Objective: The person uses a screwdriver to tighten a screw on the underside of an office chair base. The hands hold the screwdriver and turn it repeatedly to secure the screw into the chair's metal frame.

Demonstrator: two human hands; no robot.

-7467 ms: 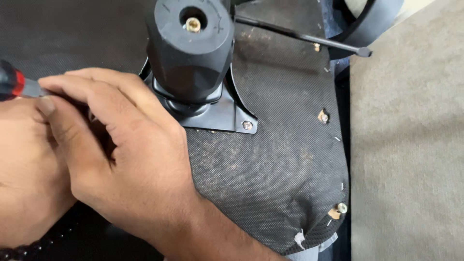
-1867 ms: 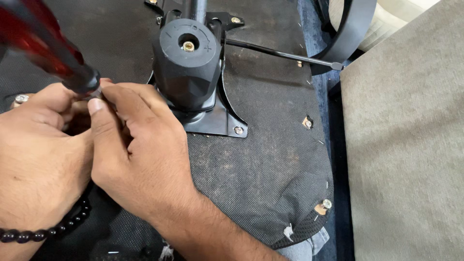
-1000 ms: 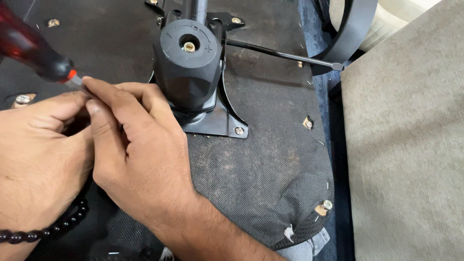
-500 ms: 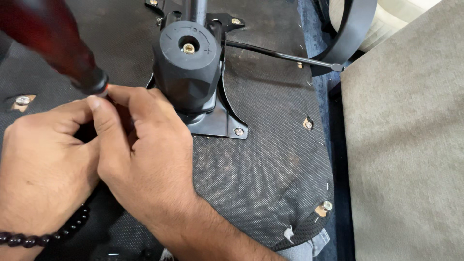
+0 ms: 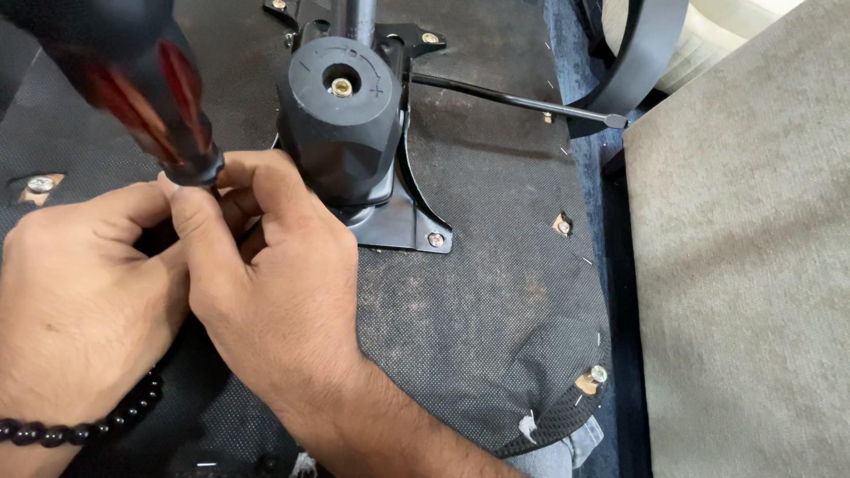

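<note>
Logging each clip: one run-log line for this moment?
left hand: at screwdriver tip | right hand: pinching shaft | beside black knob

Screwdriver [image 5: 146,97] left of knob [image 5: 341,119]

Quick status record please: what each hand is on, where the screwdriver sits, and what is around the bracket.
left hand: cupped beside the right, fingers at the screwdriver's lower end
right hand: fingertips pinch the shaft just below the handle
screwdriver: red and black handle, tilted up to the left; tip hidden by the hands
black knob housing: upright on a metal bracket
bracket screw: in place at the near right corner
surface: dark fabric chair underside
lever rod: runs right from the housing
</note>
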